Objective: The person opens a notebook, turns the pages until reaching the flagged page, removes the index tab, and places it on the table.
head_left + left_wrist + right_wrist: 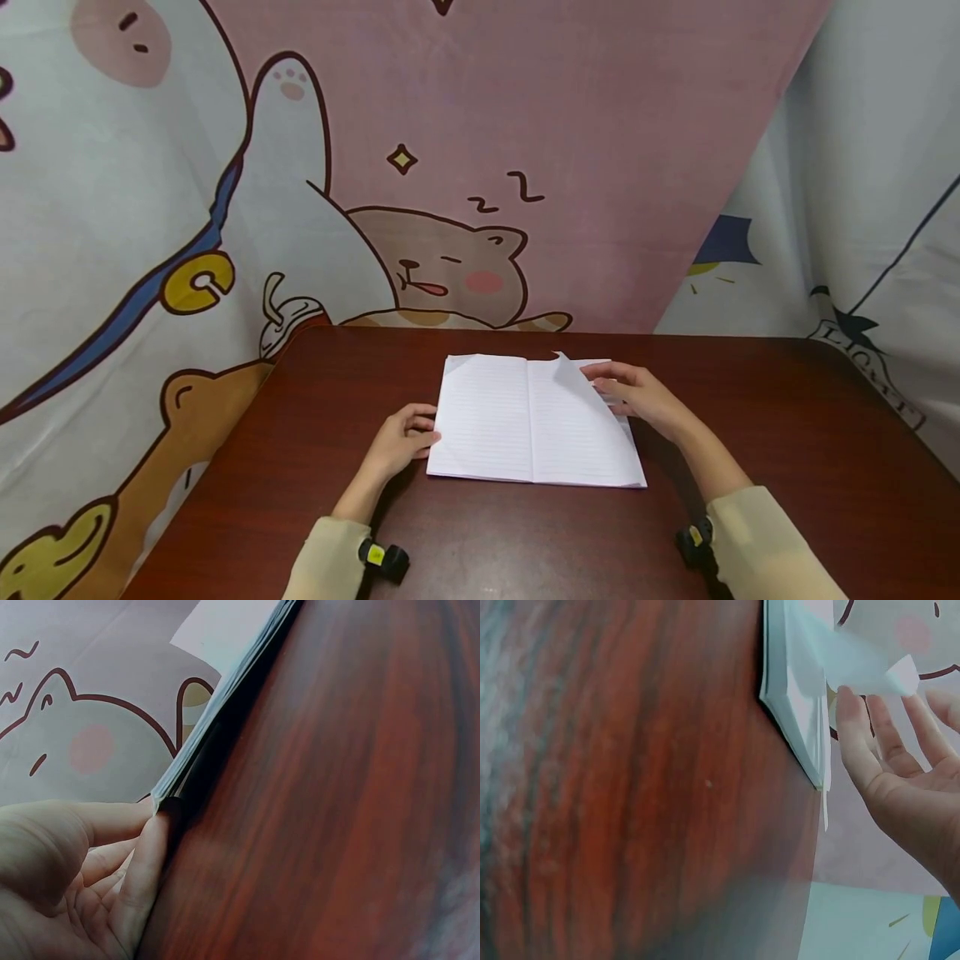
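An open notebook point(483, 417) with lined white pages lies on the table in the head view. At its left edge, my left hand point(401, 442) pinches the stack of pages. The left wrist view shows the thumb point(120, 823) on top and a finger beneath. A single page point(573, 400) on the right side is raised and curls leftward, its top corner lifted. My right hand point(641, 396) is at that page's outer edge with fingers extended. In the right wrist view the fingertips point(847, 701) are by the blurred, curling page point(855, 660), with no grip visible.
The dark reddish wooden table point(480, 533) extends around the notebook. A printed cloth point(600, 167) with cartoon animals hangs behind the table's far edge, and more cloth hangs at the left and right. Each wrist wears a small black camera point(386, 560).
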Demonstrator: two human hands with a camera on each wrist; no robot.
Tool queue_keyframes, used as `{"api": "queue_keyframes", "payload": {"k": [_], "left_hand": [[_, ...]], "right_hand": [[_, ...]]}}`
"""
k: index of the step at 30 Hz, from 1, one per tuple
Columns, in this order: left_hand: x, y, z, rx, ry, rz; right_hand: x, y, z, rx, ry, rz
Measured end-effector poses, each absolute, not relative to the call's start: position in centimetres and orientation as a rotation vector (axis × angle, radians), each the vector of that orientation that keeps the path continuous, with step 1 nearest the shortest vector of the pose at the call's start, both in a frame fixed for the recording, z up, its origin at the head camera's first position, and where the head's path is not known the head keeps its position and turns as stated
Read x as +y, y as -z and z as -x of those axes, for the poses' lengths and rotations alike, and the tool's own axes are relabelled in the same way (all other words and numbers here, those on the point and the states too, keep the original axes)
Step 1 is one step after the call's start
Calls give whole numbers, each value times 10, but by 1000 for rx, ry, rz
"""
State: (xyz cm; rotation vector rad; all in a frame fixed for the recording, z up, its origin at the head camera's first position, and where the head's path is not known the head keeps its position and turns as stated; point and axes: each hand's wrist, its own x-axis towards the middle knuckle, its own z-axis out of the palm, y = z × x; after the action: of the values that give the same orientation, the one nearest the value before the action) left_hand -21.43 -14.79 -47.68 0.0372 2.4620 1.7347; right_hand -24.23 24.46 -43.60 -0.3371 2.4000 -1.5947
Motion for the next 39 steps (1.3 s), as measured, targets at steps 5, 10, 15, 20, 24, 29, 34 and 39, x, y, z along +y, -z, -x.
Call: {"api": "queue_keyframes", "payload": {"k": [5, 10, 15, 20, 24, 29, 34, 39], "left_hand": [[-148, 477, 214, 2465, -1735, -33], [-147, 475, 213, 2465, -1740, -28], [-147, 474, 213, 2462, -1744, -37], [-147, 475, 214, 2464, -1737, -33], [-148, 477, 214, 2462, -1735, -24], [-148, 477, 215, 2461, -1734, -19], [-147, 477, 214, 2462, -1738, -17], [-147, 477, 214, 2463, -1738, -19]], "right_hand": [[240, 436, 242, 2364, 1592, 339], [233, 437, 243, 2320, 1586, 315], [228, 439, 242, 2304, 1589, 332], [224, 441, 242, 2312, 1568, 396], [220, 442, 243, 2312, 1560, 421], [216, 443, 243, 2332, 1546, 447], [213, 444, 243, 2343, 1530, 469], [208, 446, 243, 2323, 1534, 498]]}}
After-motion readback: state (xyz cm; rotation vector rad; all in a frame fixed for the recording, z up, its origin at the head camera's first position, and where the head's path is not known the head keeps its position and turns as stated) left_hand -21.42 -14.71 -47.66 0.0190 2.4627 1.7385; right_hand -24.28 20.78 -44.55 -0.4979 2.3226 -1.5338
